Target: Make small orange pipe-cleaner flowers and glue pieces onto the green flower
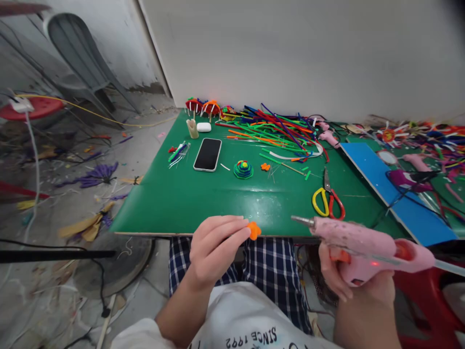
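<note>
Between the fingertips of my left hand (216,247) is a small orange flower (254,230), held just above the table's front edge. My right hand (336,274) is wrapped round the handle of a pink glue gun (358,242). Its metal nozzle points left toward the flower, with a gap between them, and a red light glows on its body. Beyond my hands on the green table (174,203) sit a coiled green, blue and yellow dome (243,169) and another orange flower (265,167). Scissors (328,196) with one yellow and one red handle lie near the glue gun.
A phone (208,154), a white case (204,127) and a beige cup (192,129) stand at the left. Many coloured pipe cleaners (272,126) are heaped along the wall. A blue board (392,189) lies at the right. Scraps and a fan base (112,266) are on the floor.
</note>
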`<move>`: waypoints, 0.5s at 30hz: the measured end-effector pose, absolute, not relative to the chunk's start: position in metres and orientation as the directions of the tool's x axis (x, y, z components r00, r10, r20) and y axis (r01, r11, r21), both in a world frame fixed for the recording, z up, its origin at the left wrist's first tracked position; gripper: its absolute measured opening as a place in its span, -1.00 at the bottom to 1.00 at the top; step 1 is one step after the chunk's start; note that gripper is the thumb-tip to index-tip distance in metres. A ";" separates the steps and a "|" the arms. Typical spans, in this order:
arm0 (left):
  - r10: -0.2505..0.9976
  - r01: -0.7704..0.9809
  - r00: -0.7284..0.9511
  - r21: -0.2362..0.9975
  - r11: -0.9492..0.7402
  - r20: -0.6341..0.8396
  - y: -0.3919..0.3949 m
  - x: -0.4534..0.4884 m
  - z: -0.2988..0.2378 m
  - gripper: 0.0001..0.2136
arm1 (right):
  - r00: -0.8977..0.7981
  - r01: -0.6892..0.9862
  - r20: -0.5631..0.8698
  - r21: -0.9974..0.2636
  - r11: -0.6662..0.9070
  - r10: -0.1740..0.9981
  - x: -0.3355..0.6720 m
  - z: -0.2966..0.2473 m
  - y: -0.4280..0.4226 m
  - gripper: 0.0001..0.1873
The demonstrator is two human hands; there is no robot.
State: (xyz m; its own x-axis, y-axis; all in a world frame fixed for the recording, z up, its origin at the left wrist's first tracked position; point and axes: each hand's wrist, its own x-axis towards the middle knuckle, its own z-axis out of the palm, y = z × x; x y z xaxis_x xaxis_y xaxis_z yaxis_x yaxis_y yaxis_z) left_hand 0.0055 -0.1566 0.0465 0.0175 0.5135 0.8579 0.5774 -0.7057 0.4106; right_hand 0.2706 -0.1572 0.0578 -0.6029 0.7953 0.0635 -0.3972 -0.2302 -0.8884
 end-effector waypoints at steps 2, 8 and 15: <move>0.511 0.588 0.017 0.405 -0.700 0.859 -0.166 0.003 0.049 -0.74 | -0.642 -0.382 0.067 -0.892 -0.242 0.764 0.265 0.060 -0.159 -0.38; 0.544 0.604 0.116 0.376 -0.703 0.831 -0.186 0.002 0.067 -0.84 | -0.502 -0.319 -0.006 -0.928 -0.192 0.865 0.263 0.054 -0.171 -0.42; 0.591 0.684 -0.036 0.451 -0.574 0.806 -0.193 0.011 0.058 -0.86 | -0.423 -0.113 -0.062 -0.986 -0.121 0.904 0.270 0.057 -0.176 -0.37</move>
